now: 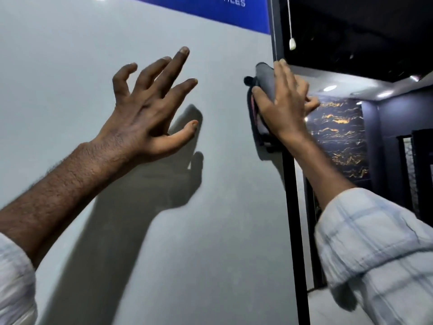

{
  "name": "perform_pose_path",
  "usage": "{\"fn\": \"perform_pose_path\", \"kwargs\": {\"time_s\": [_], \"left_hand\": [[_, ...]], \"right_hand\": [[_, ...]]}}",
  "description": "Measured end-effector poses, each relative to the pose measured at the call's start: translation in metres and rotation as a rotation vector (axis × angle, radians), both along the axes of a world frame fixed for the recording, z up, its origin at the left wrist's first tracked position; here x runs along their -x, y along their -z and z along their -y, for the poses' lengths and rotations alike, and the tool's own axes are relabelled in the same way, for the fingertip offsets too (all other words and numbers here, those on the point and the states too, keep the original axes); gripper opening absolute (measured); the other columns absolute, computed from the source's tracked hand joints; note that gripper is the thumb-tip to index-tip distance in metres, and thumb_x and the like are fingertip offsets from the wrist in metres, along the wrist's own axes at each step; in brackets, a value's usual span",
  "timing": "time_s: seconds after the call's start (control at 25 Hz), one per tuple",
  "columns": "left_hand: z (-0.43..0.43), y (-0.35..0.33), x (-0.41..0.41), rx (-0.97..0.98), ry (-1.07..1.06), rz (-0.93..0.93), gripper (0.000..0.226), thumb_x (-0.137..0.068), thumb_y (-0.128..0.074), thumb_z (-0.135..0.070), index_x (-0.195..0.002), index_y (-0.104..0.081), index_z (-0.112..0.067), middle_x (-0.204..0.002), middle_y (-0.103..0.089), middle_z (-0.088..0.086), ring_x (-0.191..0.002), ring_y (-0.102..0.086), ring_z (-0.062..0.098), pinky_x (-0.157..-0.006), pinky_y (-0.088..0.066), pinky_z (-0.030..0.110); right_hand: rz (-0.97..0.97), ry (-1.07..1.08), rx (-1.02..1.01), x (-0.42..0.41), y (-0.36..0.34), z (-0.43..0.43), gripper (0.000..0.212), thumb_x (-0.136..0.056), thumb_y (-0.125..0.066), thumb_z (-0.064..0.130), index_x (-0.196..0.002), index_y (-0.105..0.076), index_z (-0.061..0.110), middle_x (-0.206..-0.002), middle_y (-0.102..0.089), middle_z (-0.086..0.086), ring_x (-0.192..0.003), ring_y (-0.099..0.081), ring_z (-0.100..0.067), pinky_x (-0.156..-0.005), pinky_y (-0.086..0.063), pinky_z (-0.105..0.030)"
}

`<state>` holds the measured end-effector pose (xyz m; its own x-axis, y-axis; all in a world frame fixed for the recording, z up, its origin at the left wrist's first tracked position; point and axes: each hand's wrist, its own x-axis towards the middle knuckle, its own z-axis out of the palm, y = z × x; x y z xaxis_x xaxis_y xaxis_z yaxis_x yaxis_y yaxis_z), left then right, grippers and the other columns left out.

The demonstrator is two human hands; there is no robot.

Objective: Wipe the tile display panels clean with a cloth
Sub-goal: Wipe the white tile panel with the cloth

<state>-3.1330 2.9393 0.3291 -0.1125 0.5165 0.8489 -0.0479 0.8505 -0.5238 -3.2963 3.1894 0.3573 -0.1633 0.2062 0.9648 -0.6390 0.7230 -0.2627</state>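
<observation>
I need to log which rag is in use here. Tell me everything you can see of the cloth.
The cloth is a soft grey fabric, folded or bunched, with darker edging and a hint of pink in the folds at its lower left. It lies flat against the pale grey tile panel close to the panel's right edge, by the dark frame. The right hand presses on it with spread fingers, thumb across its left side, hiding much of it. The left hand does not touch it.
</observation>
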Motion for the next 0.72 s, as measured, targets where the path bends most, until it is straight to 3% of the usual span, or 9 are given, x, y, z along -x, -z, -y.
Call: {"fn": "perform_pose_path", "kwargs": {"time_s": [0.16,0.28,0.52,0.72], "left_hand": [[0.005,-0.008,0.015,0.039,-0.038,-0.038,0.075,-0.092,-0.04,-0.063,-0.147,-0.054,-0.014,-0.17,-0.03,0.006,-0.149,-0.037,0.03,-0.116,-0.019,0.059],[0.014,-0.006,0.022,0.1,-0.081,-0.083,0.074,-0.094,-0.041,-0.063,-0.146,-0.057,-0.014,-0.161,-0.046,0.006,-0.146,-0.044,0.031,-0.115,-0.023,0.06],[0.01,-0.005,0.022,0.096,-0.097,-0.109,0.073,-0.092,-0.045,-0.061,-0.144,-0.06,-0.013,-0.159,-0.048,0.006,-0.146,-0.045,0.032,-0.115,-0.025,0.061],[0.009,-0.005,0.019,0.067,-0.115,-0.079,0.072,-0.092,-0.045,-0.06,-0.145,-0.059,-0.015,-0.16,-0.047,0.004,-0.148,-0.044,0.03,-0.117,-0.025,0.061]], "right_hand": [[-0.176,-0.007,-0.271,-0.008,-0.001,0.006,0.081,-0.091,-0.044,0.067,-0.162,-0.034,0.029,-0.169,-0.028,0.012,-0.15,-0.027,-0.024,-0.105,-0.015,-0.04],[-0.185,-0.076,-0.288,0.005,-0.012,-0.021,0.08,-0.09,-0.049,0.066,-0.16,-0.038,0.028,-0.168,-0.032,0.01,-0.148,-0.029,-0.022,-0.116,-0.014,-0.036],[-0.074,-0.015,-0.066,-0.005,-0.094,0.002,0.074,-0.095,-0.043,0.062,-0.161,-0.034,0.03,-0.169,-0.028,0.013,-0.15,-0.024,-0.019,-0.115,-0.015,-0.055],[-0.119,-0.026,-0.245,-0.032,-0.119,0.04,0.073,-0.097,-0.042,0.061,-0.162,-0.028,0.031,-0.17,-0.023,0.013,-0.152,-0.02,-0.022,-0.113,-0.016,-0.052]]}}
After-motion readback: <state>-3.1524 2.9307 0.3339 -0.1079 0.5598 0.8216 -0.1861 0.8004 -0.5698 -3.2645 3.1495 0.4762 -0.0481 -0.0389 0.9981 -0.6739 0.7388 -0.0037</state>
